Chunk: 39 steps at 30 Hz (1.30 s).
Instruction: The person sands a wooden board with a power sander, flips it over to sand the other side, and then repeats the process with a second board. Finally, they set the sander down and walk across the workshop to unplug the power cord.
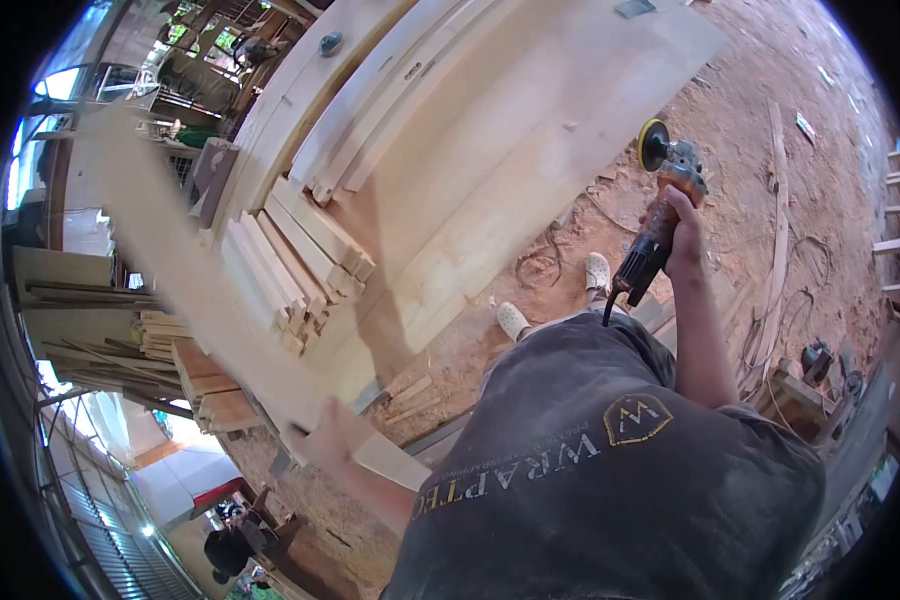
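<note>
My left hand (325, 437) grips a long pale wooden board (200, 270) near its lower end; the board slants up to the upper left and is blurred at its far end. In my right hand (686, 235) is an angle grinder (660, 218) with a yellow-edged disc (654, 145) at its top, held by its body over the sawdust-covered ground. Between the hands lies a wide wooden panel (490, 210). Stacked wooden strips (300, 250) rest on its left side, close to the raised board.
White shoes (512, 320) show below the panel. More planks (210, 385) are piled at the left. A small tool (331, 43) sits on boards at the top. A power tool (816, 358) stands at the lower right. A person (232, 548) is at the bottom left.
</note>
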Tool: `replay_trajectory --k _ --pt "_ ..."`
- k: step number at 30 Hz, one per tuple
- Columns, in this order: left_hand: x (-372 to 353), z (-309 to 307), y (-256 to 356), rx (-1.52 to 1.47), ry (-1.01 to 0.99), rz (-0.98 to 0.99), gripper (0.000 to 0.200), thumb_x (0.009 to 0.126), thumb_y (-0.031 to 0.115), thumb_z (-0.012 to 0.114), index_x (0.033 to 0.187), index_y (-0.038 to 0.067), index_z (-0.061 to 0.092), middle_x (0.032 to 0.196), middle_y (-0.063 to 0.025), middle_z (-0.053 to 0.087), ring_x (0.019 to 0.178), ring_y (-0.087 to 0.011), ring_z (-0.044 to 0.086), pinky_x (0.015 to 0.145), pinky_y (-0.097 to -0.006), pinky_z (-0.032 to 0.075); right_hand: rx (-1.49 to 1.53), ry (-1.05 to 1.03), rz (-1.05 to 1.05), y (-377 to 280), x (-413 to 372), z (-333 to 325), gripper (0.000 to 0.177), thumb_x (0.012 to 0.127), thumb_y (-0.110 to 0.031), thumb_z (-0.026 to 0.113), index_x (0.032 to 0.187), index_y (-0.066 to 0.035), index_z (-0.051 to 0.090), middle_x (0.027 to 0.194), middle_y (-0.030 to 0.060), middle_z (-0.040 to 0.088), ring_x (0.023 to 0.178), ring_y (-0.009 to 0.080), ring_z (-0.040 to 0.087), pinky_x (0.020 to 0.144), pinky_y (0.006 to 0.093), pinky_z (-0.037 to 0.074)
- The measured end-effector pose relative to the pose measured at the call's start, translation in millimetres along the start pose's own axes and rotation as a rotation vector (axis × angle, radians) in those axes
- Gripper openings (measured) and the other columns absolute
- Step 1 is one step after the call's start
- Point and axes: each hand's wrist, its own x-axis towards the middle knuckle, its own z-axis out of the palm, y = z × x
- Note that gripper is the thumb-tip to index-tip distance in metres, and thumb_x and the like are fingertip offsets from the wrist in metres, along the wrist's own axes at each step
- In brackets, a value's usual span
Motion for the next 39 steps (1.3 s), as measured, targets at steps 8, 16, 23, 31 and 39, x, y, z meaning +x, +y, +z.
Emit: replay_trajectory --k 8,16,23,31,39 --pt "-3.1 107.5 -2.3 0.579 -0.463 0.345 0.053 0.063 0.030 0.096 0.096 0.001 0.066 0.095 -0.0152 0.069 0.091 -0.0332 0.067 0.081 -0.0413 0.054 -0.062 0.006 -0.070 -7.5 -18.7 19.6 0.034 0.090 -0.030 0.071 0.109 -0.004 0.061 0.084 0.0083 0.064 0.070 0.0198 0.066 0.063 0.0338 0.055" --pt "74.3 108.7 -65.8 0.553 -0.659 0.585 0.060 0.061 0.038 0.096 0.100 0.003 0.068 0.101 -0.0161 0.070 0.099 -0.0367 0.067 0.083 -0.0458 0.053 -0.081 0.104 -0.073 -11.6 -46.8 10.9 0.036 0.091 -0.030 0.070 0.113 -0.002 0.061 0.085 0.0081 0.065 0.073 0.0192 0.067 0.066 0.0330 0.055" --pt "99.1 126.5 -93.4 0.723 -0.787 0.579 0.051 0.067 0.028 0.089 0.110 0.007 0.073 0.102 -0.0187 0.070 0.098 -0.0399 0.066 0.086 -0.0500 0.053 -0.299 0.116 -0.114 -29.5 -68.5 6.7 0.032 0.092 -0.028 0.070 0.109 -0.002 0.064 0.086 0.0067 0.066 0.073 0.0178 0.066 0.065 0.0324 0.053" --pt "-33.7 281.4 65.3 0.629 -0.703 0.914 0.048 0.071 0.040 0.085 0.097 0.002 0.073 0.115 -0.0192 0.067 0.103 -0.0386 0.067 0.091 -0.0468 0.055 -0.790 -0.116 -0.102 -8.2 -51.8 31.9 0.038 0.083 -0.025 0.080 0.111 -0.002 0.070 0.090 0.0054 0.069 0.078 0.0129 0.064 0.073 0.0312 0.052" --pt "-22.7 293.5 95.0 0.648 -0.872 0.833 0.053 0.075 0.044 0.084 0.104 0.000 0.074 0.117 -0.0181 0.069 0.108 -0.0354 0.067 0.095 -0.0455 0.054 -1.113 -0.178 -0.142 2.1 -50.4 107.0 0.053 0.081 -0.032 0.081 0.120 0.000 0.066 0.108 0.0119 0.072 0.100 0.0218 0.068 0.093 0.0368 0.052"
